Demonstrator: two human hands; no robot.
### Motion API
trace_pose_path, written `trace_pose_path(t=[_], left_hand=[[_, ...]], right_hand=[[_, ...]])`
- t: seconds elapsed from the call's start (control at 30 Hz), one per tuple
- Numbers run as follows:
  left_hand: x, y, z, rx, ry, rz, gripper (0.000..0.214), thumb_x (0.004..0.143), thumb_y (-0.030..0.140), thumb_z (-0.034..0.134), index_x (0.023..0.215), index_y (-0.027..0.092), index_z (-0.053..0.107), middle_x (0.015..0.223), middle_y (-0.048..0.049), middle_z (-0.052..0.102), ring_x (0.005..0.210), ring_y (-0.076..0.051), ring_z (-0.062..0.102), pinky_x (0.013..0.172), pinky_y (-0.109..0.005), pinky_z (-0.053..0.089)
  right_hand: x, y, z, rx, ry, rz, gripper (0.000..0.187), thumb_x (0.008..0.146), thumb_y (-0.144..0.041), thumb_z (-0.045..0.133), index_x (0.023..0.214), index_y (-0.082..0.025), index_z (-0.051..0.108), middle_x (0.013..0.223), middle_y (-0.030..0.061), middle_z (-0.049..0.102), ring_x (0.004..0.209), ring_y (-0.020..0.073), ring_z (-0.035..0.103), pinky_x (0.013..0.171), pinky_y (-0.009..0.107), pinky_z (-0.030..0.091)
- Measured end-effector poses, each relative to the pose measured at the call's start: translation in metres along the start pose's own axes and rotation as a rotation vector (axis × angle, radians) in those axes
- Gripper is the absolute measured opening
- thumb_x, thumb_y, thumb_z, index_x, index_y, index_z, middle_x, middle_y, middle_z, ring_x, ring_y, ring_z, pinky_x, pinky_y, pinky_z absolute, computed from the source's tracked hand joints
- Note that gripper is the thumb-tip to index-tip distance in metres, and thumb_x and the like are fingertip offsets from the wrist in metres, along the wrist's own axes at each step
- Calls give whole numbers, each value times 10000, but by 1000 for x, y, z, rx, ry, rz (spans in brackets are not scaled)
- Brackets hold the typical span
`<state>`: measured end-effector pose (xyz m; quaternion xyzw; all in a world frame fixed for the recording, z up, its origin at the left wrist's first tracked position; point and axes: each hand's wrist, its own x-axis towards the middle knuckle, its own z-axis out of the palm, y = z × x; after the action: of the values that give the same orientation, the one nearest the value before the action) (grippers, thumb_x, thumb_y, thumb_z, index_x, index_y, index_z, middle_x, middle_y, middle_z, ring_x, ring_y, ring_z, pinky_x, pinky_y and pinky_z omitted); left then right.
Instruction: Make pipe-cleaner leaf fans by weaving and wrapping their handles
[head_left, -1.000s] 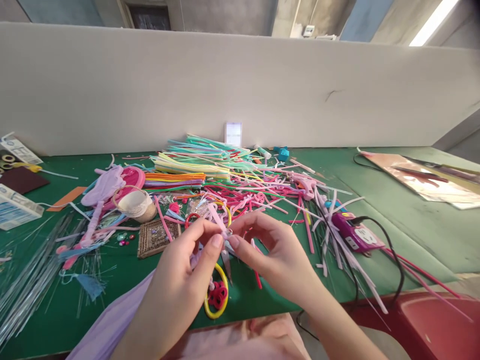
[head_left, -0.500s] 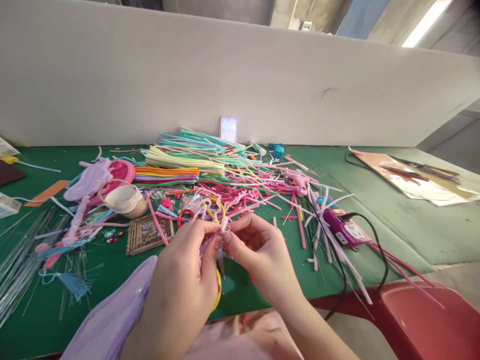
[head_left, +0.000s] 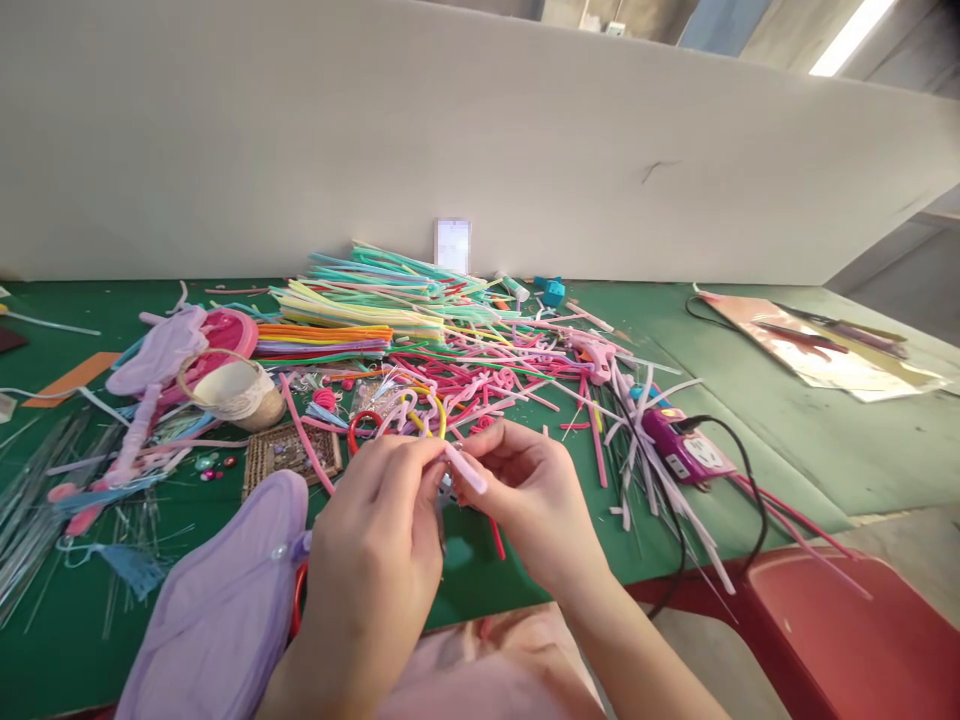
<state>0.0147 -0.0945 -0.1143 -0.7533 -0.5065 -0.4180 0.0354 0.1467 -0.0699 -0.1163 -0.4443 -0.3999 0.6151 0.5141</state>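
My left hand (head_left: 382,520) and my right hand (head_left: 529,500) meet fingertip to fingertip above the table's near middle. Between them is a short pale pink pipe cleaner (head_left: 466,470), its free end pointing down to the right across my right fingers. Both hands are closed in a pinch on it; what else lies between the fingertips is largely hidden. A lilac, rounded flat piece (head_left: 217,610) with a small bead sits left of my left wrist. Whether it joins the held pipe cleaner I cannot tell. Just beyond my hands are red-handled scissors (head_left: 363,428), partly covered.
Bundled pipe cleaners (head_left: 360,310) heap at the back, with loose pink ones around. A small white basket (head_left: 240,392) and a woven tray (head_left: 259,445) stand left. At right are a pink glue gun (head_left: 592,355), a purple power strip (head_left: 679,445) with a black cord, and a red stool (head_left: 847,620).
The held pipe cleaner's end has turned from pointing up to pointing down right over my right fingers. The lilac flat piece shows more fully. The whole view has shifted slightly.
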Motion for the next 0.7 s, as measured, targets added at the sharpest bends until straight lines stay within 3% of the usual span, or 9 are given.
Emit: trace_pose_path(t=[0.13,0.4,0.7], left_hand=[[1,-1,-1,-20,-5,-1,151,917,61,516,970,193,567,854,-21,660,792,-155,638,732,-249,490],[-1,-2,1,-21,-3,2,122,922,66,524,948,180,556,810,-14,575,763,-152,590,703,-249,476],[-4,3,3,-2,23,44,201,912,24,481,984,201,541,830,-22,586,788,-165,602,715,-264,491]], right_hand=[[-1,1,-3,26,-34,-9,321,518,-276,905,682,-180,646,616,-22,649,537,99,571,515,204,496],[1,5,-4,63,-41,7,333,511,-247,917,676,-176,637,595,-34,639,519,88,567,502,186,488],[-1,6,0,20,-1,-88,345,501,-254,910,666,-177,617,596,-28,636,494,82,543,486,185,483]])
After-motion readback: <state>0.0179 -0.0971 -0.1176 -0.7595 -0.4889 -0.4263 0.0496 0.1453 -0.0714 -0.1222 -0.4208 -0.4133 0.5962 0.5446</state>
